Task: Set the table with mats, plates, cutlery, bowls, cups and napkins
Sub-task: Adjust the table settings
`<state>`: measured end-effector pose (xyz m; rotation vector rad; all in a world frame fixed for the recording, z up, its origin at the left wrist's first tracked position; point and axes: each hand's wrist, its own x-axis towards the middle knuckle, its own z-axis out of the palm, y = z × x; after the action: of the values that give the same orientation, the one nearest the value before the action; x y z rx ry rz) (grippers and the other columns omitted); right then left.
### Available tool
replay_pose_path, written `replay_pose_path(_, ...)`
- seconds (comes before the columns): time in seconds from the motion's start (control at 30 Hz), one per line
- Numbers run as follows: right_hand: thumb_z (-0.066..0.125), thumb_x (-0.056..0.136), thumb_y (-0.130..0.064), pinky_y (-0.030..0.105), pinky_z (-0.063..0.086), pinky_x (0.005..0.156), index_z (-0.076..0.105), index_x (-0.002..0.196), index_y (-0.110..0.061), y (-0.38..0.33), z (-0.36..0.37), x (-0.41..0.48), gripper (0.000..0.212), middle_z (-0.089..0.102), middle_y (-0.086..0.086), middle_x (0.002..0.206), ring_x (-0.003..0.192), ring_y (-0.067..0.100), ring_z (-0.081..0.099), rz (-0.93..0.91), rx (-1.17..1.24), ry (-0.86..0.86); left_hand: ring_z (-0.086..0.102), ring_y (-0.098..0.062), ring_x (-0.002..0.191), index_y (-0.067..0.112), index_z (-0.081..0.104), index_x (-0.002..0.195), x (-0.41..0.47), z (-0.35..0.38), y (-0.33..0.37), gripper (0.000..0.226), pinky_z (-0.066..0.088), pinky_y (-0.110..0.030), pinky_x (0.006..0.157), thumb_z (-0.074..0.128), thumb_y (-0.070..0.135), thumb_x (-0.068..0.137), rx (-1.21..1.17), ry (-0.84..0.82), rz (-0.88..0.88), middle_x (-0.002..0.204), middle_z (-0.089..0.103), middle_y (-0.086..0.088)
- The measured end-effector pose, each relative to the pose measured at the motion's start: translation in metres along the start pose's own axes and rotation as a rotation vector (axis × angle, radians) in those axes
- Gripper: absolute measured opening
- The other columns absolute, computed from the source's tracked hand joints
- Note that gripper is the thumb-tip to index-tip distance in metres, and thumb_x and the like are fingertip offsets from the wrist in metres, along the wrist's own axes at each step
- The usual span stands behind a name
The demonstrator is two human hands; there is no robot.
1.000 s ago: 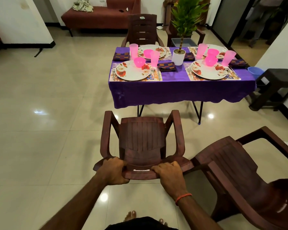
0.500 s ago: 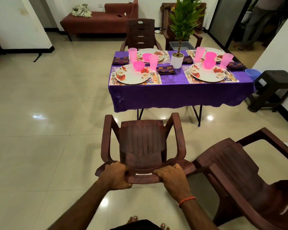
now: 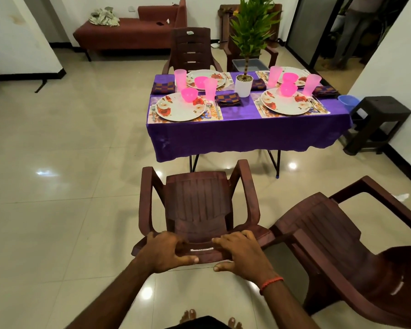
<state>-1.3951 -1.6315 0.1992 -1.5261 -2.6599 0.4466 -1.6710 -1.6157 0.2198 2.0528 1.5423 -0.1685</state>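
Left hand (image 3: 163, 254) and right hand (image 3: 242, 254) grip the chair back (image 3: 201, 254); legs hidden.

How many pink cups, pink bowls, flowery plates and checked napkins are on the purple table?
Pink cups: 4
Pink bowls: 4
Flowery plates: 4
Checked napkins: 4
Total: 16
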Motion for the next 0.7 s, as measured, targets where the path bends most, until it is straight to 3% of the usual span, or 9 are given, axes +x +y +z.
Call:
replay_pose_path(0.07,0.044,0.079,-0.084,0.036,0.026,0.111,0.041,0.146,-0.040,-0.001,-0.011,-0.002,0.080,0.045,-0.006,0.151,0.138,0.016,0.042,0.071,0.079,0.030,0.051,-0.009,0.127,0.041,0.056,0.133,0.003,-0.004,0.007,0.090,0.026,-0.058,0.113,0.025,0.100,0.071,0.001,0.033,0.010,0.135,0.060,0.017)
replay_pose_path(0.17,0.033,0.085,-0.084,0.038,0.025,0.112,0.037,0.149,-0.040,0.003,-0.028,-0.006,0.077,0.034,-0.001,0.158,0.143,0.020,0.033,0.204,0.106,0.133,0.033,-0.014,0.145,0.039,0.045,0.145,0.013,-0.009,0.018,0.106,0.021,-0.058,0.118,0.011,0.101,0.067,0.026,0.090,0.043,0.152,0.046,0.013)
replay_pose_path(0.27,0.026,0.086,-0.081,0.037,0.023,0.113,0.038,0.149,-0.037,0.008,-0.044,-0.014,0.078,0.032,0.000,0.158,0.144,0.020,0.028,0.305,0.096,0.189,0.020,-0.014,0.152,0.037,0.037,0.151,0.027,-0.016,0.034,0.101,0.016,-0.057,0.122,0.012,0.097,0.073,0.012,0.122,0.099,0.159,0.037,0.012)
replay_pose_path(0.33,0.023,0.084,-0.081,0.037,0.021,0.114,0.037,0.150,-0.037,0.007,-0.052,-0.020,0.080,0.030,-0.001,0.158,0.145,0.019,0.024,0.356,0.098,0.209,0.015,-0.014,0.154,0.037,0.033,0.153,0.037,-0.018,0.045,0.085,0.014,-0.057,0.123,0.026,0.088,0.085,0.021,0.136,0.133,0.161,0.033,0.012)
replay_pose_path(0.43,0.021,0.085,-0.082,0.040,0.022,0.115,0.037,0.149,-0.038,0.011,-0.061,-0.028,0.079,0.031,-0.001,0.157,0.145,0.019,0.022,0.425,0.085,0.240,0.013,-0.013,0.154,0.037,0.030,0.154,0.057,-0.019,0.061,0.074,0.014,-0.056,0.123,0.038,0.077,0.093,0.024,0.155,0.205,0.163,0.030,0.012)
replay_pose_path(0.6,0.033,0.091,-0.076,0.043,0.025,0.114,0.038,0.148,-0.036,0.020,-0.073,-0.060,0.070,0.034,0.001,0.154,0.144,0.020,0.024,0.533,0.040,0.280,0.019,-0.015,0.153,0.036,0.033,0.153,0.080,-0.012,0.104,0.070,0.019,-0.058,0.121,0.042,0.074,0.094,0.022,0.119,0.370,0.160,0.033,0.011)
replay_pose_path(0.7,0.028,0.089,-0.079,0.045,0.026,0.114,0.039,0.147,-0.037,0.023,-0.082,-0.090,0.073,0.036,0.003,0.154,0.144,0.022,0.025,0.608,0.025,0.318,0.028,-0.013,0.147,0.038,0.038,0.148,0.088,-0.004,0.139,0.067,0.025,-0.055,0.118,0.041,0.076,0.093,0.028,0.120,0.490,0.154,0.040,0.012)
